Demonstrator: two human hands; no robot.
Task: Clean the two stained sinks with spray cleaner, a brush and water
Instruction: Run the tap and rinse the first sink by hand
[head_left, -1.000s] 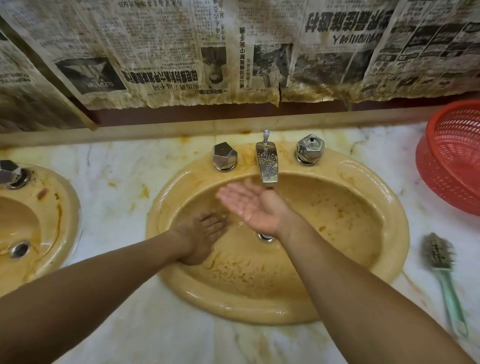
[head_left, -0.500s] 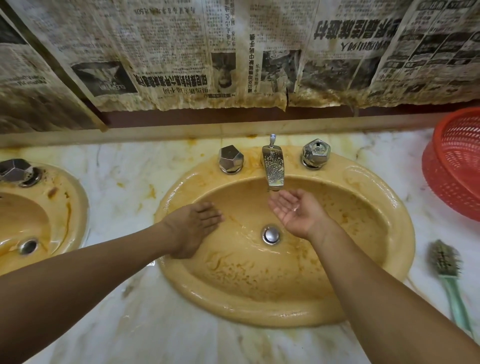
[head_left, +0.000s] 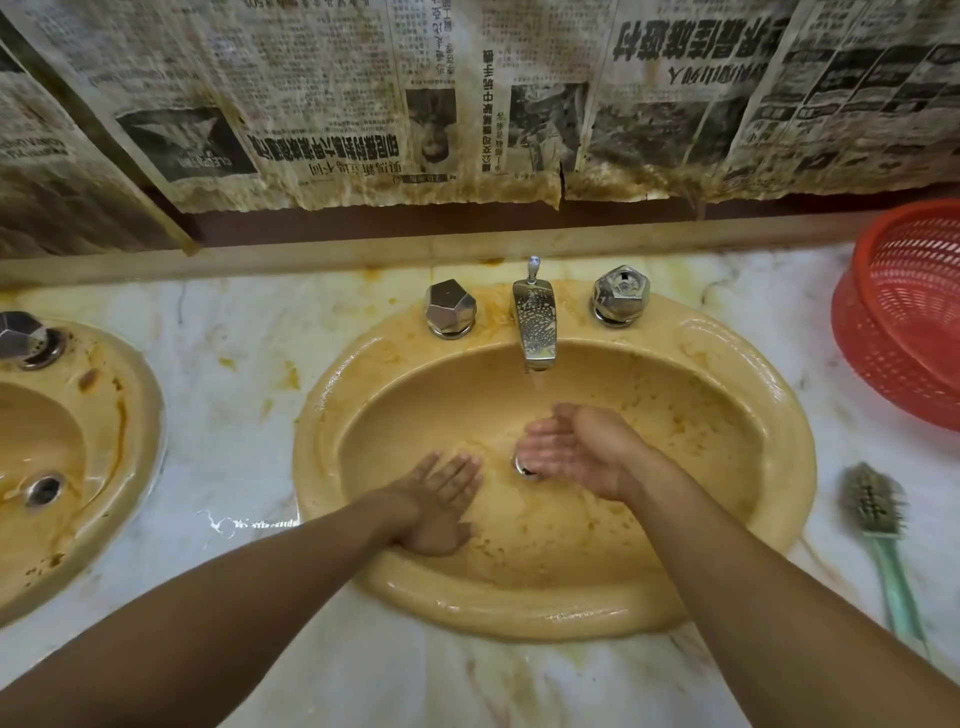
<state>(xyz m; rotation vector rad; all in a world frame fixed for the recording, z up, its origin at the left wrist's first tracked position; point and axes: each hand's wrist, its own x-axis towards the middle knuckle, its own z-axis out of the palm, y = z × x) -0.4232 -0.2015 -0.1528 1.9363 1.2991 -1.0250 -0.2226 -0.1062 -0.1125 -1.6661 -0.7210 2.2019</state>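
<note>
A yellow oval sink with brown stains fills the middle of the view. Water runs from its chrome tap between two faceted knobs. My right hand is cupped palm up under the stream, over the drain. My left hand lies flat, palm down, on the wet basin wall at the lower left. A second stained sink shows at the left edge. A green-handled brush lies on the counter to the right. No spray bottle is in view.
A red plastic basket stands on the marble counter at the far right. Stained newspaper covers the wall behind. A small puddle sits on the counter between the sinks.
My right hand dropped lower into the basin and moved left over the drain, still cupped. My left hand slid down and toward the basin's middle. The camera tilted slightly.
</note>
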